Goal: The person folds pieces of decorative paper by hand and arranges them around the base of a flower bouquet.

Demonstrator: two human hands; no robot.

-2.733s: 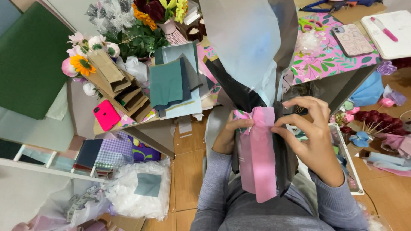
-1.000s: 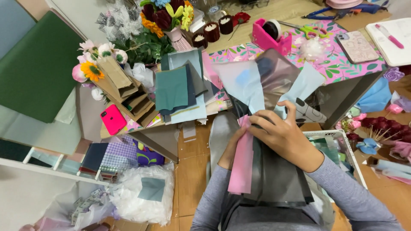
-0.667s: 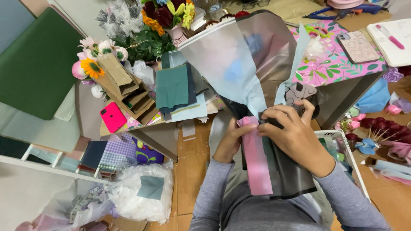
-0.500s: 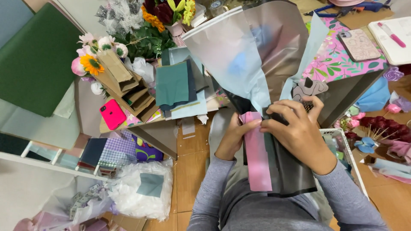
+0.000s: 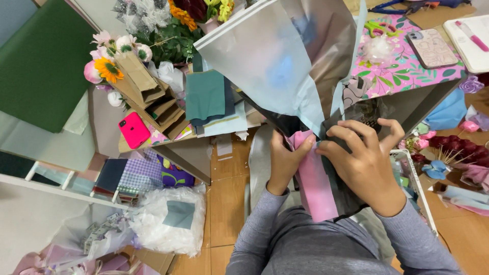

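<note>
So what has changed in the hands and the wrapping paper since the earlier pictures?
The pale blue wrapping sheet, folded low a second ago, has been raised and fanned out toward the table. The right hand shifted its grip up to the gathered neck. The left hand still pinches the pink paper strip there. The pink phone and the sunflower stayed put.

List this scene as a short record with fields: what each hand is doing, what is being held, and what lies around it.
left hand: grips the pink wrapping sheet at the gathered neck of the bouquet wrap
right hand: clasps the same neck over the dark sheet
bouquet wrap: light blue and grey sheets fan upward from the hands
left of hands: pink phone, brown paper bags, artificial flowers, teal paper stack
upper right: floral-patterned table, phone in pale case
below left: white plastic bag
</note>
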